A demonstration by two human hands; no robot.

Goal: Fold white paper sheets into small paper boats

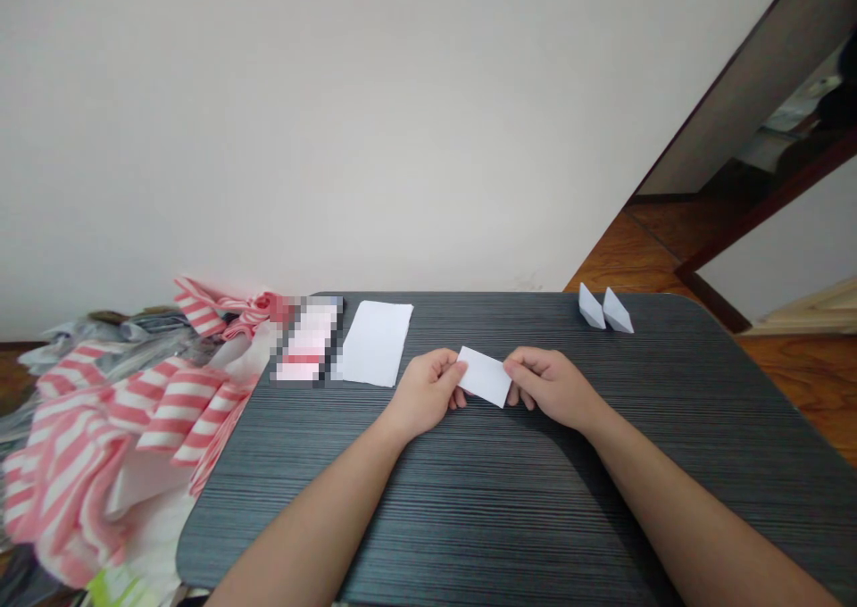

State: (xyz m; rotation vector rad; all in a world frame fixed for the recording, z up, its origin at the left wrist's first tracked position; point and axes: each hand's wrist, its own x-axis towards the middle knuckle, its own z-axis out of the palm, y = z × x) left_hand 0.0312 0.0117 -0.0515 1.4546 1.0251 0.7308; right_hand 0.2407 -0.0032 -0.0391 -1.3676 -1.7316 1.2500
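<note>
My left hand [425, 394] and my right hand [549, 388] hold a small white paper rectangle [484, 376] between them, pinching its short ends above the dark striped tabletop [469, 536]. To the left of my left hand lies a larger white paper sheet [376, 343], flat on the table and not touching my hand. Two small folded white paper shapes [592, 307] [617, 311] stand near the far right edge of the table, apart from my right hand.
A pixelated, blurred pink-and-white item [306, 339] lies at the table's far left. Pink-and-white striped fabric [134, 419] heaps over the left edge. A white wall [335, 125] rises behind the table, with a wooden floor [643, 250] and doorway at right.
</note>
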